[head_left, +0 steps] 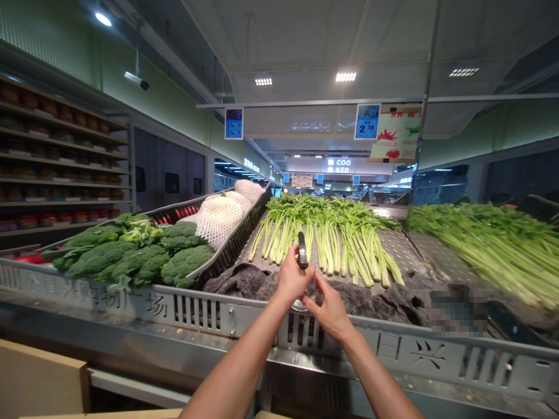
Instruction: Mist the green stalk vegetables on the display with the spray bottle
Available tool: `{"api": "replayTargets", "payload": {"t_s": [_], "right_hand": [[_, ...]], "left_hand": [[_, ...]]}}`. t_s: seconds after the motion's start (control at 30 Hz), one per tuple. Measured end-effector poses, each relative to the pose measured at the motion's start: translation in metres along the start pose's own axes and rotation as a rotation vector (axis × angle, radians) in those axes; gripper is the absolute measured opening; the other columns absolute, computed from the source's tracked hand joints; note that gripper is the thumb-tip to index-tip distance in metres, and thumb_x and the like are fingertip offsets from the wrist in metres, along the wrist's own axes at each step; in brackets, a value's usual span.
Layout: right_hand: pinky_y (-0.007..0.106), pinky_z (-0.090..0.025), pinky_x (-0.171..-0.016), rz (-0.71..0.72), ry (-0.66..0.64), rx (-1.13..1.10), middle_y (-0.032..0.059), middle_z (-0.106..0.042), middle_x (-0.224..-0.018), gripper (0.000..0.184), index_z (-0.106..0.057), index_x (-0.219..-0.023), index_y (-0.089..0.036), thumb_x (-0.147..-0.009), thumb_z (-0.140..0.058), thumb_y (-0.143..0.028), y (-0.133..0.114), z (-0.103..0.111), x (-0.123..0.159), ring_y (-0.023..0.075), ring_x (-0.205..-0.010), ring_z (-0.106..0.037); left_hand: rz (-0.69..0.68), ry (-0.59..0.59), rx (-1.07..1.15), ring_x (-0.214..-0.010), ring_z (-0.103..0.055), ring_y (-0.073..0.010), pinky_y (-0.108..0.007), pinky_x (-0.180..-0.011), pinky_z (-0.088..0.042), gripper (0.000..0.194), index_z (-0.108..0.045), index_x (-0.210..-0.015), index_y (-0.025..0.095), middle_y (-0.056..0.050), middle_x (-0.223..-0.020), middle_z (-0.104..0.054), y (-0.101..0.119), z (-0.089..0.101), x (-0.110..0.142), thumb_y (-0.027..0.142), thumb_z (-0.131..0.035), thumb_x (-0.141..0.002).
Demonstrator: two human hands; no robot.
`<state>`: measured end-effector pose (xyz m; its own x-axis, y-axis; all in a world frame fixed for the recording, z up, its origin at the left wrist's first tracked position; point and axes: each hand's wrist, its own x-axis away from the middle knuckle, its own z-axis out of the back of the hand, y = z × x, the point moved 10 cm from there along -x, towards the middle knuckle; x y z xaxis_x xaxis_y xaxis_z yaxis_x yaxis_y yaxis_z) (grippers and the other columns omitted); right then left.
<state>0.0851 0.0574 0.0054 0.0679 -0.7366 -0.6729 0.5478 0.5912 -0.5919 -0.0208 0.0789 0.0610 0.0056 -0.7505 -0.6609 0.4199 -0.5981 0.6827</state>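
My left hand is closed round a small tool with a black handle, held upright over the front of the crate; its exact kind is not clear. A clear, shiny rounded piece shows just below that hand. Close against it on the right is my right hand, its thumb and forefinger bent together at the clear piece. Behind both hands, celery lies in a row, pale stalks toward me and leaves away. Dark crumpled cloth runs along the celery's front edge.
Broccoli and produce in white foam nets fill the left crate. The grey crate's front wall stands below my hands. A mirror panel rises on the right. Price signs hang overhead; shelves of jars stand at left.
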Motion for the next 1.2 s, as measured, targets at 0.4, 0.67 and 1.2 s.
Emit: {"api": "replayTargets", "payload": {"t_s": [0.4, 0.67, 1.2], "right_hand": [[0.034, -0.04, -0.086, 0.037, -0.015, 0.034, 0.0099, -0.048, -0.119, 0.064, -0.035, -0.124, -0.013, -0.067, -0.053, -0.037, -0.001, -0.002, 0.001, 0.0217, -0.103, -0.049], [0.034, -0.039, -0.088, 0.06, -0.012, 0.038, 0.0084, -0.046, -0.121, 0.063, -0.034, -0.124, -0.016, -0.067, -0.053, -0.036, -0.001, -0.003, 0.0, 0.0204, -0.107, -0.046], [0.035, -0.039, -0.088, 0.126, 0.128, -0.018, 0.0111, -0.049, -0.118, 0.061, -0.033, -0.124, -0.014, -0.071, -0.051, -0.038, -0.019, -0.003, -0.009, 0.0201, -0.107, -0.047]], "left_hand": [[-0.003, 0.023, -0.066, -0.077, -0.053, -0.0153, -0.027, -0.069, -0.041, 0.044, -0.04, -0.106, 0.02, -0.003, -0.092, -0.056, 0.005, 0.0, 0.003, 0.025, -0.052, -0.064], [-0.02, 0.056, -0.098, -0.082, -0.053, -0.0176, -0.029, -0.07, -0.042, 0.044, -0.04, -0.107, 0.017, -0.006, -0.095, -0.055, 0.005, 0.004, 0.004, 0.026, -0.05, -0.065], [-0.028, 0.067, -0.128, -0.069, -0.052, -0.0143, -0.025, -0.061, -0.04, 0.043, -0.044, -0.104, 0.018, -0.003, -0.083, -0.057, 0.013, 0.017, -0.013, 0.025, -0.051, -0.062]]}}
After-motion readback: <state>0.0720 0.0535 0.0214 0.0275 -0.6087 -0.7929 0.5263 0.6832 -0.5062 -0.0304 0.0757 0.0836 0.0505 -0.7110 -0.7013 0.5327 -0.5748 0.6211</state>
